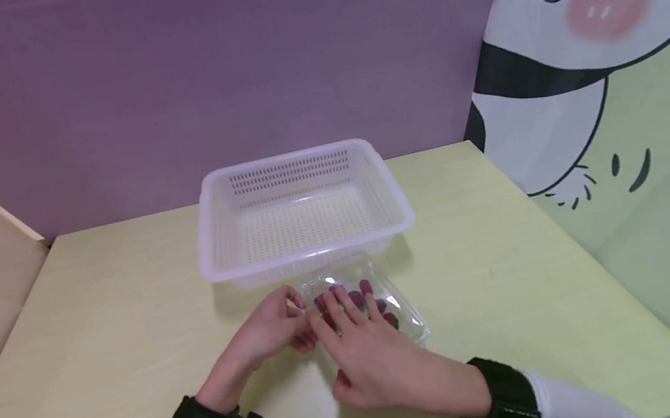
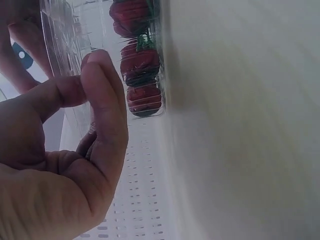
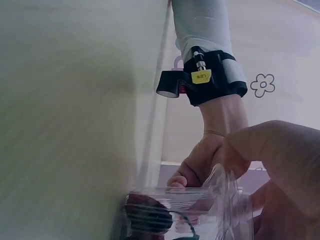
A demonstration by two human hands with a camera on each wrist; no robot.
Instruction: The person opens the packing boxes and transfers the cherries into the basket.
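A clear plastic box (image 1: 414, 323) lies on the table in front of a white basket. Inside it are several dark red fruits (image 2: 140, 64) with bits of green, seen through its side in the left wrist view. My left hand (image 1: 271, 326) is at the box's left corner, thumb and index finger pinching its rim. Across the top rests my right hand (image 1: 372, 361), fingers straight and spread over the lid. That hand hides part of the fruit and the box's near edge. In the right wrist view, the box's wall (image 3: 200, 200) stands beside the fingers.
Right behind the box stands the white perforated basket (image 1: 310, 259) on the pale wooden table (image 1: 101, 327). A purple panel (image 1: 226, 74) rises at the table's back edge. At the right is a wall with a panda picture (image 1: 546, 136).
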